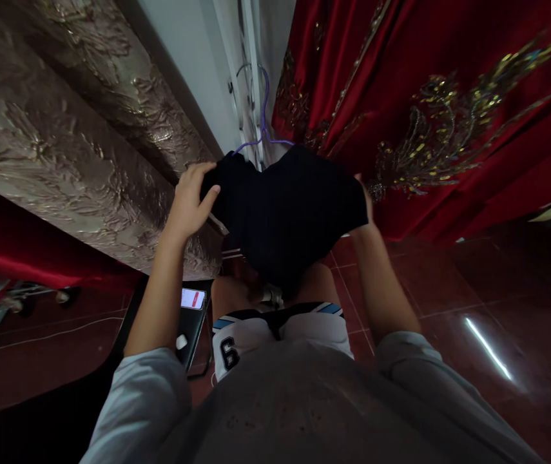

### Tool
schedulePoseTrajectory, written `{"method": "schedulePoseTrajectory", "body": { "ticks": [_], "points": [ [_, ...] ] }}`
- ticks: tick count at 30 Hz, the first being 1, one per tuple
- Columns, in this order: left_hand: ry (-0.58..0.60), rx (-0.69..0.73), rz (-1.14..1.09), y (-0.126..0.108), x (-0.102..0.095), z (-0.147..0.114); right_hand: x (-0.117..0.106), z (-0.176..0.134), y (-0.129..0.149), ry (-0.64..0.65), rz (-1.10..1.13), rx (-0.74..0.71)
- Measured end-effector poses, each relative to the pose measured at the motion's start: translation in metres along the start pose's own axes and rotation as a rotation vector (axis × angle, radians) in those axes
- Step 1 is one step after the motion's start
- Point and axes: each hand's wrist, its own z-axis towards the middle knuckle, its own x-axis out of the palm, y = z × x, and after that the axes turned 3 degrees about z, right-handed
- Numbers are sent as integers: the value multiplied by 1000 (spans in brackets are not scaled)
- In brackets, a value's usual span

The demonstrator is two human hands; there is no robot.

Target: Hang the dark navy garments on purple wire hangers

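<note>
A dark, nearly black shirt (294, 206) hangs in front of me on a purple wire hanger (264, 129). At its left side my left hand (192, 196) has the sleeve edge between the thumb and the fingers, the thumb standing apart from them. My right hand (368, 205) is at the end of the right sleeve, which is spread outward to it. Fabric hides most of that hand's fingers. The hanger's hook is over a white metal stand (252, 71).
A beige embossed curtain (82, 142) hangs at left, a red curtain (449, 129) with gold sequins at right. A phone (193, 298) and a small white case (181, 342) lie on a black stool (191, 328). The floor (430, 283) has red tiles.
</note>
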Motion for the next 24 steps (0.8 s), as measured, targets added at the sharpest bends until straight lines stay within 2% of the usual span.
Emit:
{"method": "schedulePoseTrajectory", "body": {
  "ticks": [2,4,8,11,15,19,22,24],
  "points": [
    [13,-1,4,5,1,-6,-8,-1,5,68,60,55],
    [3,16,-24,1,7,-10,-11,-1,17,102,73,47],
    [-18,-2,-157,-32,23,-8,-4,-10,51,-45,80,-74],
    [-54,-43,-331,-58,31,-2,7,-25,66,-173,94,-78],
    [-90,-41,-468,-78,31,11,20,-38,68,-232,127,-16],
    [-96,-66,-496,-84,24,13,17,-29,58,-290,237,64],
    [-101,-88,-526,-84,20,7,16,-28,58,-286,224,26],
    [-91,-102,-564,-86,16,4,24,-38,65,-245,155,-30]
  ]
}}
